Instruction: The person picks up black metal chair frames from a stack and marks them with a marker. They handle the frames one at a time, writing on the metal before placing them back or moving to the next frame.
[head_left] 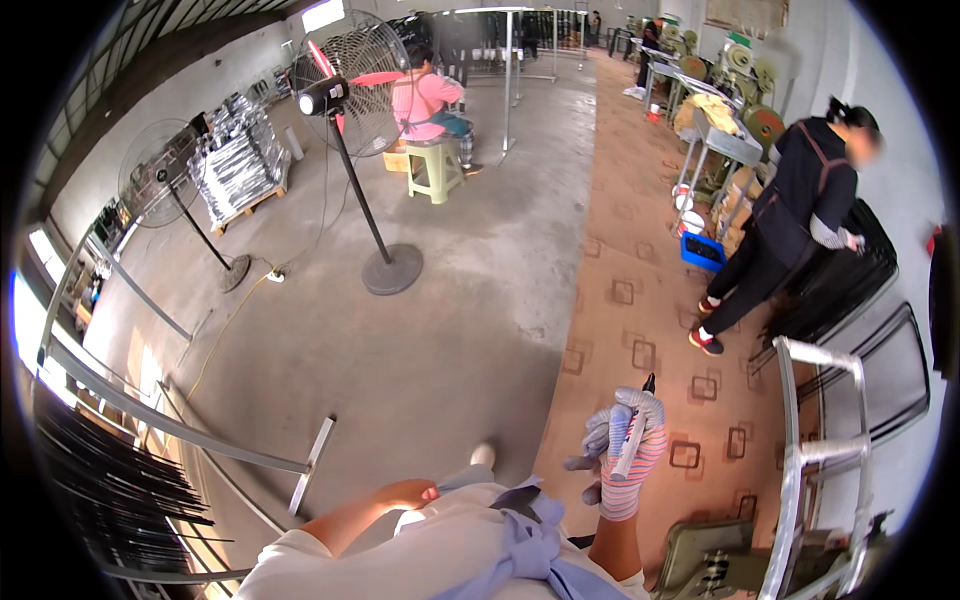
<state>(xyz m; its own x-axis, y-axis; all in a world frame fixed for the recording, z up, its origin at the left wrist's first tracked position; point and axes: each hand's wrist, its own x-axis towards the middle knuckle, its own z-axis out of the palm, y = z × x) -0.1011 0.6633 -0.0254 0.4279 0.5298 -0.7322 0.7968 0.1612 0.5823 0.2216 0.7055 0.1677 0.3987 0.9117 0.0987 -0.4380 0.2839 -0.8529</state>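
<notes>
My right hand (pixel 630 450) wears a grey knit glove with orange stripes at the cuff and is raised in front of my body. Its fingers are wrapped round a marker pen (pixel 628 448) with a pale barrel, whose black end points up and away from me. My left hand (pixel 408 494) is bare and sits close to the front of my white top (pixel 400 560). Its fingers look curled in, and whatever they may hold is hidden. A light blue tied bow (pixel 530 545) hangs on my chest.
At right stand a silver metal frame (pixel 790 440) and a person in dark clothes (pixel 800 200) by black rods. Left are a curved metal rack (pixel 180 425) with black strips and a pedestal fan (pixel 392 270). Another person (pixel 425 105) sits on a stool (pixel 433 170). A blue tray (pixel 702 252) lies ahead.
</notes>
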